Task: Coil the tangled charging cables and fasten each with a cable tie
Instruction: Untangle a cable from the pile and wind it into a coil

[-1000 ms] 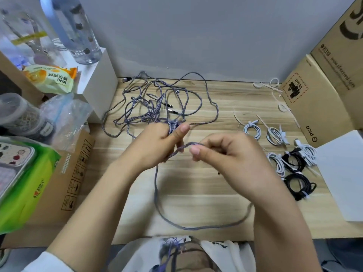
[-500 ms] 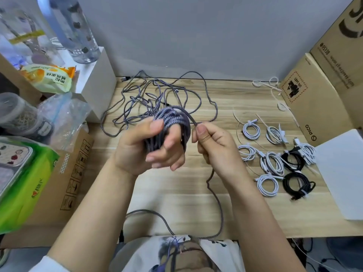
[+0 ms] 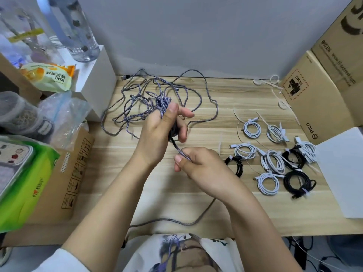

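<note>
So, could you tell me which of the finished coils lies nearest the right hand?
The black coil just beside the right hand; the other coils lie farther right.

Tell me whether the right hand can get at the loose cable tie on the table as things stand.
Probably not yet: the right hand is pinching the grey braided cable. The cable tie lies uncovered just beyond it, so once it lets go the way looks free.

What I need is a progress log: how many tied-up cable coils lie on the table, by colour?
White coils: 6
Black coils: 3
Total: 9
</note>
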The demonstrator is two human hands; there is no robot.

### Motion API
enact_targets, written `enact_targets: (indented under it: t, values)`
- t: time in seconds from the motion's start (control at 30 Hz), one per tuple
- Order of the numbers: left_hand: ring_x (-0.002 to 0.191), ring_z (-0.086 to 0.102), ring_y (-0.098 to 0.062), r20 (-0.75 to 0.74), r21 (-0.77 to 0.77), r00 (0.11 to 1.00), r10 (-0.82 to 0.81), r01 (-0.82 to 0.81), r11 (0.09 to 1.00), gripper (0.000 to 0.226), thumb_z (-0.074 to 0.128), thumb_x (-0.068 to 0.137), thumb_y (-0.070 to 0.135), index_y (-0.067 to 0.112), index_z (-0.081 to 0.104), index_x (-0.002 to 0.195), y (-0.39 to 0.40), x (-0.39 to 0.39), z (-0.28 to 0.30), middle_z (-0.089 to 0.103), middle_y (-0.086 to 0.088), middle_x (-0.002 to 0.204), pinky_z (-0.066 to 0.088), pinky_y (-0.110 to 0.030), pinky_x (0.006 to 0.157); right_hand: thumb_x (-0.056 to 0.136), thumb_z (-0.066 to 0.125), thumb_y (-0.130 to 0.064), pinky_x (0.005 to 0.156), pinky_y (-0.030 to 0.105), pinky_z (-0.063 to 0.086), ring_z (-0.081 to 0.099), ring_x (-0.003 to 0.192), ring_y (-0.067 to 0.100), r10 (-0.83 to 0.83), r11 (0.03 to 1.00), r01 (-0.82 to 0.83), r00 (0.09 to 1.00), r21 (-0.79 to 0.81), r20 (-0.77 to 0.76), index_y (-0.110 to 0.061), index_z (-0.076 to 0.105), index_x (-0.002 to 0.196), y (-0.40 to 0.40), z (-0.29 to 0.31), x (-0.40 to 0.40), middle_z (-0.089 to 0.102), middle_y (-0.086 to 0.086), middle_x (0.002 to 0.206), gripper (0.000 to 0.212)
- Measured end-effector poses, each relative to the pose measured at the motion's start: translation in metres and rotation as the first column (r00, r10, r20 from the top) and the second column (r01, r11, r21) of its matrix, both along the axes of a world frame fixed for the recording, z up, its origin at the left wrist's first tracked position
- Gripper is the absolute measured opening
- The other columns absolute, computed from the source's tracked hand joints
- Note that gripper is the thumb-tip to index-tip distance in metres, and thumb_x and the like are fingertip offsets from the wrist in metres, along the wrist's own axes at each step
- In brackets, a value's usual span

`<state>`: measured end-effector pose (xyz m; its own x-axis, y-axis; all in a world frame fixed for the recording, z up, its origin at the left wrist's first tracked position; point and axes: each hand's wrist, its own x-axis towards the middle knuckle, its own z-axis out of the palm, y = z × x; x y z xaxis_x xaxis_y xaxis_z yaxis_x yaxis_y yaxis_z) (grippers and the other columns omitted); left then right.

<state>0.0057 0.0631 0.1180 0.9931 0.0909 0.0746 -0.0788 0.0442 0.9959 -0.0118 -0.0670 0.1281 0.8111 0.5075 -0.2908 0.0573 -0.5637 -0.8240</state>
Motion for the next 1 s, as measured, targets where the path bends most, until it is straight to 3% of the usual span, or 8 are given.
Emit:
enact_targets:
  t: [0.17,0.27,0.4,0.57,0.8,0.9,0.97,1.0]
  values:
    - [0.043,0.047,-0.004,0.013,0.244,0.992,-0.126,0.119,0.962,0.083,0.023,0.071,0.087,0.016,0.066,0.075,-0.001,-0.005,-0.006,0.053,0.001,0.046,0.032,-0.011,0.047,0.089,0.059,-0.025,0.049,0.019,0.031,0.045,0.049,0.006,-0.01,1.0,0.008,0.991,0.015,0.135,-0.021,0.061,0.063,-0.004,0.014,0.0,0.049,-0.013,0.045,0.027]
    - [0.041,0.044,-0.001,-0.055,0.298,0.973,-0.225,0.231,0.926,0.074,0.016,0.07,0.085,0.027,0.056,0.049,0.0,-0.012,-0.004,0.048,0.004,0.039,0.03,-0.008,0.045,0.082,0.067,-0.032,0.072,0.033,0.05,0.061,0.065,0.007,-0.113,0.983,0.087,0.982,0.163,0.154,-0.019,0.068,0.061,-0.011,0.022,0.004,0.068,-0.009,0.06,0.024]
    - [0.042,0.044,-0.012,-0.194,0.04,0.854,-0.483,0.499,0.866,0.083,0.019,0.069,0.088,0.017,0.059,0.055,0.006,-0.02,-0.007,0.043,0.004,0.037,0.035,-0.021,0.049,0.071,0.08,-0.034,0.059,0.035,0.044,0.058,0.051,0.015,-0.203,0.95,0.168,0.973,0.265,0.109,-0.017,0.061,0.051,-0.017,0.027,0.008,0.065,-0.001,0.05,0.032]
    - [0.034,0.037,-0.011,-0.031,-0.34,0.678,-0.734,0.684,0.646,0.073,0.032,0.076,0.081,0.015,0.063,0.065,0.015,-0.018,0.002,0.042,0.01,0.038,0.045,-0.026,0.058,0.061,0.069,-0.042,0.047,0.019,0.025,0.028,0.047,0.005,-0.414,0.811,0.347,0.909,0.472,0.044,-0.007,0.047,0.049,-0.021,0.022,0.015,0.036,-0.009,0.045,0.044]
    - [0.033,0.032,-0.016,0.305,-0.604,0.491,-0.816,0.762,0.233,0.058,0.043,0.088,0.061,0.008,0.063,0.077,0.013,-0.017,0.008,0.032,0.001,0.038,0.046,-0.026,0.06,0.079,0.06,-0.03,0.048,0.006,0.033,0.046,0.043,-0.002,-0.325,0.768,0.222,0.943,0.601,0.066,-0.016,0.052,0.056,-0.018,0.024,0.017,0.048,-0.018,0.041,0.028]
    - [0.041,0.037,-0.02,0.462,-0.764,0.603,-0.65,0.643,0.053,0.052,0.054,0.088,0.051,0.0,0.06,0.084,0.015,-0.018,0.019,0.039,-0.004,0.044,0.043,-0.032,0.067,0.091,0.053,-0.034,0.045,0.007,0.032,0.042,0.04,-0.001,-0.273,0.825,0.22,0.962,0.521,0.025,-0.017,0.051,0.061,-0.019,0.009,0.02,0.044,-0.015,0.042,0.034]
    - [0.051,0.047,-0.022,0.422,-0.844,0.749,-0.511,0.531,0.082,0.059,0.048,0.087,0.057,-0.001,0.058,0.091,0.018,-0.013,0.026,0.049,-0.009,0.051,0.042,-0.033,0.072,0.088,0.046,-0.034,0.045,0.007,0.03,0.038,0.04,-0.001,-0.162,0.908,0.15,0.987,0.391,-0.001,-0.019,0.054,0.062,-0.016,0.0,0.016,0.041,-0.013,0.043,0.031]
    - [0.054,0.05,-0.02,0.36,-0.867,0.821,-0.443,0.47,0.165,0.061,0.041,0.089,0.057,-0.001,0.058,0.095,0.018,-0.01,0.028,0.052,-0.008,0.055,0.044,-0.032,0.073,0.088,0.046,-0.036,0.046,0.008,0.029,0.037,0.042,-0.001,-0.102,0.939,0.095,0.995,0.329,0.003,-0.022,0.056,0.062,-0.013,-0.003,0.012,0.04,-0.012,0.044,0.031]
